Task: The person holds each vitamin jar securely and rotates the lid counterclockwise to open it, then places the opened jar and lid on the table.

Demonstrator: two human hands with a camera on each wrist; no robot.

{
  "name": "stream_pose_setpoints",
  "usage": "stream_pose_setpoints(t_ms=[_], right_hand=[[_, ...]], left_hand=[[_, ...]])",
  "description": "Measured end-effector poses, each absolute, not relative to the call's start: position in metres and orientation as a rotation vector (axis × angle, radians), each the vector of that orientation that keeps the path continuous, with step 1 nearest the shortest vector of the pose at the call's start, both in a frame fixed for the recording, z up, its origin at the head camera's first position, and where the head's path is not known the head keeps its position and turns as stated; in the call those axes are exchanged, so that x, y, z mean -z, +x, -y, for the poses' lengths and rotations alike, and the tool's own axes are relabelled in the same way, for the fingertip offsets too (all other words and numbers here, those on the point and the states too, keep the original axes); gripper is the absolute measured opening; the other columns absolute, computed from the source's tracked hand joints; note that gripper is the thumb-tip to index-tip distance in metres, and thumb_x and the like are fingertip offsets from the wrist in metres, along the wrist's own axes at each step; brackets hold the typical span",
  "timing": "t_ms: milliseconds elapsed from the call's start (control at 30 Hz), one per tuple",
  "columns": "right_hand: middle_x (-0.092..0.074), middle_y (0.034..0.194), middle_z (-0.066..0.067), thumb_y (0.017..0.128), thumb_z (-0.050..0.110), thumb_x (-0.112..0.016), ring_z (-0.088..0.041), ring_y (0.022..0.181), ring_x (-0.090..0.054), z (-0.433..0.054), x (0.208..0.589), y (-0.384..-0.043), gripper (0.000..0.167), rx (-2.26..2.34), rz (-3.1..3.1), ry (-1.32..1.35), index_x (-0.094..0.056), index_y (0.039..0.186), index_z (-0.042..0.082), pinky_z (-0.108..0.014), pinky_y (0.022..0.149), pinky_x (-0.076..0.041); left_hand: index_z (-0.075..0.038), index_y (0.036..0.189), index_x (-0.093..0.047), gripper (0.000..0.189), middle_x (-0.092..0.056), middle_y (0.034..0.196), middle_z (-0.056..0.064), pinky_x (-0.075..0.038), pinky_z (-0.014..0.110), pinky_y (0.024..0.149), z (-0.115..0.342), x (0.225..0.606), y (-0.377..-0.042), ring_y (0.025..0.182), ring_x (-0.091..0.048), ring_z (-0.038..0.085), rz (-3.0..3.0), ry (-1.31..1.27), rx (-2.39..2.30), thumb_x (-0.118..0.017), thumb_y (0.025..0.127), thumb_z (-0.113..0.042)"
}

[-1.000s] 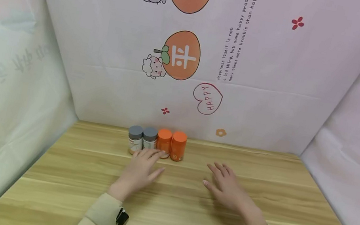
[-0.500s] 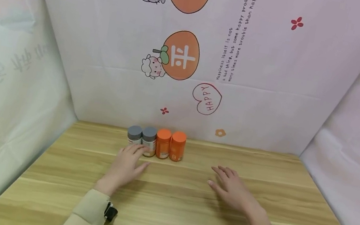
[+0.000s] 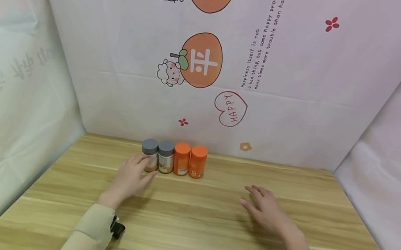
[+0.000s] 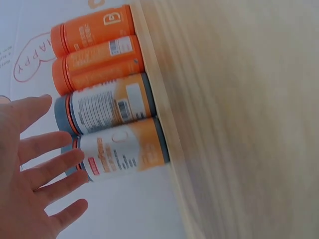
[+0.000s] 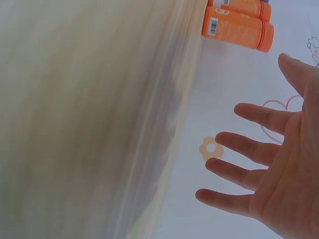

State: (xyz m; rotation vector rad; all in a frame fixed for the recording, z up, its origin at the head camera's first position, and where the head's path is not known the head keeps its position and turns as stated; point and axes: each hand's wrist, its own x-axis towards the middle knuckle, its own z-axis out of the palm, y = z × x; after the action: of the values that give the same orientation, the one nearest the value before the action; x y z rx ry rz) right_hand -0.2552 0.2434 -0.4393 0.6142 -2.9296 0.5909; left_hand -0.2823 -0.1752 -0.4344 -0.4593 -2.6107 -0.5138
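Two grey-capped bottles and two orange bottles stand upright in a row along the back of the table. My left hand (image 3: 129,178) is in front of the leftmost grey-capped bottle (image 4: 124,152), its fingers spread and holding nothing; whether it touches the bottle I cannot tell. Beside that one is the second grey-capped bottle (image 3: 165,157). The inner orange bottle (image 3: 181,159) comes after it, and the outer orange bottle (image 3: 197,161) closes the row on the right. Well to the right of the row, my right hand (image 3: 268,212) hovers with spread fingers and nothing in it.
A wooden table (image 3: 182,229) spreads out below both hands. Behind the bottles rises a white printed cloth (image 3: 284,126) with cartoon fruit and lettering. More white cloth hangs along the left and right sides. Each wrist wears a small black device.
My left hand has moved left, from before the middle bottles to the leftmost grey-capped one. The right hand has drifted a little to the right. The bottles stay in place.
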Motion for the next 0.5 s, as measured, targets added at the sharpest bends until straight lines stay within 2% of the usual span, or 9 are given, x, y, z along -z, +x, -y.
stream_pose_setpoints(t_ms=[167,500], right_hand=[[-0.044,0.14,-0.024,0.097,0.044,-0.048,-0.045,0.128,-0.039,-0.251,0.441,-0.257,0.057,-0.593,2.919,0.603,-0.043,0.14,0.007,-0.062,0.101,-0.033],[-0.045,0.138,-0.026,0.097,0.046,-0.045,-0.046,0.126,-0.041,-0.266,0.443,-0.261,0.06,-0.602,2.921,0.587,-0.045,0.138,0.003,-0.062,0.1,-0.034]], left_hand=[[-0.007,0.123,-0.062,0.043,-0.06,0.122,0.015,-0.039,0.053,0.096,0.183,0.435,-0.286,0.114,-0.053,0.034,2.613,-0.421,0.521,-0.065,0.089,-0.033],[-0.006,0.122,-0.061,0.044,-0.057,0.127,0.016,-0.035,0.054,0.101,0.193,0.431,-0.292,0.121,-0.049,0.036,2.723,-0.291,0.546,-0.06,0.091,-0.038]])
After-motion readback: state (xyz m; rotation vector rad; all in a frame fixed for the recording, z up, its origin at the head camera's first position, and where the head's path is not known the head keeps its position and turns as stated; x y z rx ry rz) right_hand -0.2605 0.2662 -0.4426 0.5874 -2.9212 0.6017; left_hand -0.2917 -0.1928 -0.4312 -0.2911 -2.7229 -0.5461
